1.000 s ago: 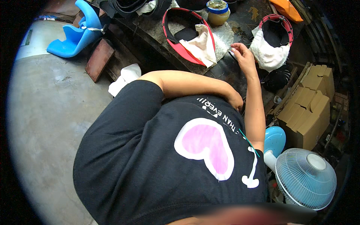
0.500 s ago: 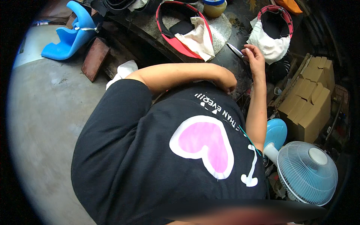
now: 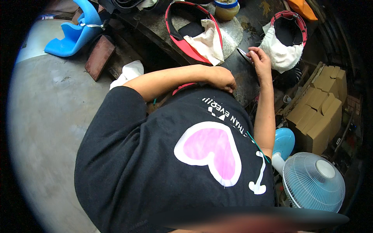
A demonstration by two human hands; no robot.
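My left arm bends across my black shirt; my left hand [image 3: 224, 79] is curled close to my belly, its fingertips hidden. Below that forearm shows a red curved edge [image 3: 183, 88], mostly covered, and I cannot tell whether the hand grips it. Raised over the dark worktop [image 3: 240, 72], my right hand [image 3: 259, 62] has thumb and fingers pinched together; what they hold is too small to make out. A pointed silver blade [image 3: 243, 53] lies right beside those fingers. A red and black visor [image 3: 194, 55] with white cloth sits left of it, another cloth-covered visor [image 3: 283, 54] right.
A jar with a blue rim [image 3: 226, 11] stands at the back of the worktop. Blue shaped foam [image 3: 74, 39] is at far left, by a brown board [image 3: 100, 58]. Cardboard boxes [image 3: 320, 112] and a blue fan [image 3: 314, 180] stand close on my right.
My right hand has shifted slightly left, toward the silver blade, still pinched. My left hand has drawn a little left, and more of the red edge shows under the forearm.
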